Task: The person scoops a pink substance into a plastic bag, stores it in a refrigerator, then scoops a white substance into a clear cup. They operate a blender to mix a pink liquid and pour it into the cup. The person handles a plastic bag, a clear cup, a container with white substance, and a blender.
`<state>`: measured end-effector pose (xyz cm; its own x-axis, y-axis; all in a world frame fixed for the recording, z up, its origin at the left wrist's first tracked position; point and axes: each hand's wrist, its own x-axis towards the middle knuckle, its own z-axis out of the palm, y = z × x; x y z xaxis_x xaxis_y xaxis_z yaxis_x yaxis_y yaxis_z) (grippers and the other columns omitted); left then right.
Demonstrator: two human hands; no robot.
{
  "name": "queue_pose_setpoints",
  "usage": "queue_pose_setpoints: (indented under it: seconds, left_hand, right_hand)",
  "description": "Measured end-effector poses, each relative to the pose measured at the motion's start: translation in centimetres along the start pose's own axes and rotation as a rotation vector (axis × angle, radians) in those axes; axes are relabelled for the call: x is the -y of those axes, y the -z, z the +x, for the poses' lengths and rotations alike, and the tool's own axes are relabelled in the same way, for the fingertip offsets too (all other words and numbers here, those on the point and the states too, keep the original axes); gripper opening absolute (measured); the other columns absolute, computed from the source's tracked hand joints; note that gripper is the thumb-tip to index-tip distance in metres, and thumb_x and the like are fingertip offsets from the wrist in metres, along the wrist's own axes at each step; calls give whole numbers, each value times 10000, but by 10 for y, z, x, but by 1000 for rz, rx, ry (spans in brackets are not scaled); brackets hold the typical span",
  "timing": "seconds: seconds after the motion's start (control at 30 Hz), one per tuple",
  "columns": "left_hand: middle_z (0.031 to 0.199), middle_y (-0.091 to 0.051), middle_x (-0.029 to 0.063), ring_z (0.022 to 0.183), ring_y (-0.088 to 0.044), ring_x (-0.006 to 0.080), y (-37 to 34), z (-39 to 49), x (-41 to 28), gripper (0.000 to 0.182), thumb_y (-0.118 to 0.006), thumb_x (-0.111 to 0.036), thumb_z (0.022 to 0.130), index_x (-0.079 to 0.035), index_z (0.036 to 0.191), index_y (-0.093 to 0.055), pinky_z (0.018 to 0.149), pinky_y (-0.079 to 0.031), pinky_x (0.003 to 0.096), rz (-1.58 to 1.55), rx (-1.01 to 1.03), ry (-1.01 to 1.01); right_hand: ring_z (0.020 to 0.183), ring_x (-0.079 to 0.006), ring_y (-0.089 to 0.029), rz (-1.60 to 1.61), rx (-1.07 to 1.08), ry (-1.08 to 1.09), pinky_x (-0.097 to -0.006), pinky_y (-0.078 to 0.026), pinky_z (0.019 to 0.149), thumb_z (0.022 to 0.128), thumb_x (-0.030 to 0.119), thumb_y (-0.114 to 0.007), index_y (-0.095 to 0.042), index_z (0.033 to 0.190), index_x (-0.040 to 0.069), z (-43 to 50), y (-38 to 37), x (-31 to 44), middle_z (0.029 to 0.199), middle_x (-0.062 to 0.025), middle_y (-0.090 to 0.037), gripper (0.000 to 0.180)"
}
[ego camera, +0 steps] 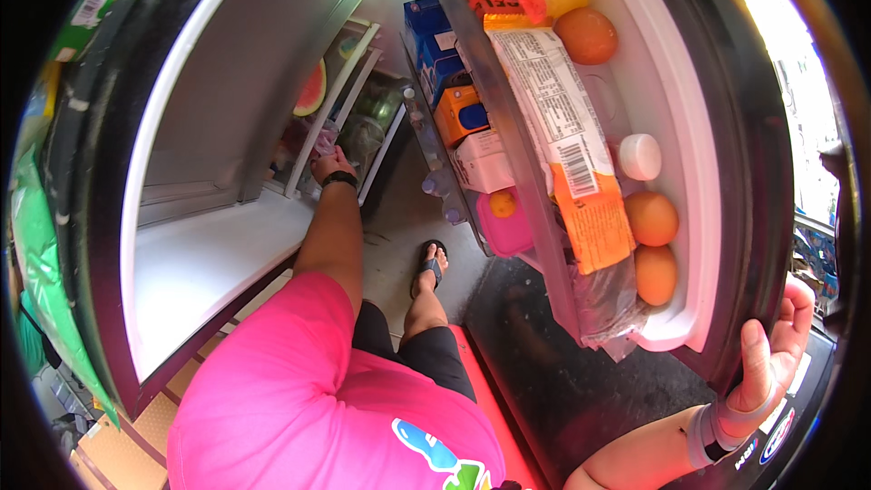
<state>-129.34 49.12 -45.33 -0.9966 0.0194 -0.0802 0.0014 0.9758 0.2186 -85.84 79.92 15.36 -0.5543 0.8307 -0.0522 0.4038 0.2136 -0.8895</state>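
Inside an open refrigerator, my left hand point(332, 167) reaches to a shelf and grips a thin, pinkish plastic bag point(326, 140); what the bag holds is hard to make out. A cut watermelon piece point(311, 90) sits behind a shelf rail, just beyond that hand. Close by, another clear plastic bag point(363, 135) lies against green produce. On the other side, my right hand point(769, 347) is wrapped around the lower edge of the refrigerator door point(742, 150), thumb on the near side and fingers partly hidden behind it.
The door's upper rack carries brown eggs point(652, 218), a white-and-orange packet point(568, 129) and a white-capped container point(639, 157). Below are blue boxes point(435, 41), an orange box point(463, 116) and a pink container point(503, 223). A black-topped surface point(544, 347) stands beneath the door.
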Motion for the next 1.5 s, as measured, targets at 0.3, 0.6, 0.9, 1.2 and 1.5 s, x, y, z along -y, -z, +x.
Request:
queue_pose_setpoints:
  seconds: [0.3, 0.6, 0.9, 1.2, 1.5]
  left_hand:
    - [901, -752, 96, 883, -708, 263, 31, -75, -2, 253, -595, -329, 911, -176, 821, -775, 748, -557, 423, 469, 433, -590]
    - [854, -655, 65, 707, -642, 182, 226, -195, 79, 179, -601, 22, 860, -74, 1007, -638, 537, -501, 327, -382, 1816, -368]
    - [827, -681, 26, 737, -628, 130, 312, -167, 85, 127, -672, 50, 850, -60, 904, -638, 663, -530, 302, 41, 1717, -990]
    - [959, -757, 89, 893, -683, 164, 170, -248, 26, 226, -745, -176, 918, -16, 1075, -723, 792, -544, 340, 596, 1575, -1402]
    - [774, -716, 127, 664, -692, 211, 210, -597, -14, 140, -643, -185, 891, -84, 840, -726, 592, -558, 353, 880, 1421, -1905]
  right_hand:
    - [1048, -156, -579, 76, -107, -53, -279, -463, 943, 853, 48, -735, -537, 1294, 13, -8, -36, 7, 1127, -89, -596, 484]
    - [1144, -419, -591, -103, -173, 298, -456, -475, 1015, 803, 372, -844, -593, 1236, -83, -82, -105, 56, 1197, -250, -614, 676]
    - [1026, -320, -695, 45, 241, 23, -414, -547, 901, 885, 325, -766, -632, 1268, 37, -348, -66, 69, 1105, -124, -715, 498]
    - [1002, -315, -723, -57, -225, -494, -427, -552, 891, 864, 333, -764, -725, 1139, 46, -602, 7, -21, 1021, -144, -762, 399]
    - [932, -321, -738, -30, -656, -955, -420, -562, 849, 873, 325, -761, -776, 959, 72, -939, 2, -189, 964, -156, -770, 267]
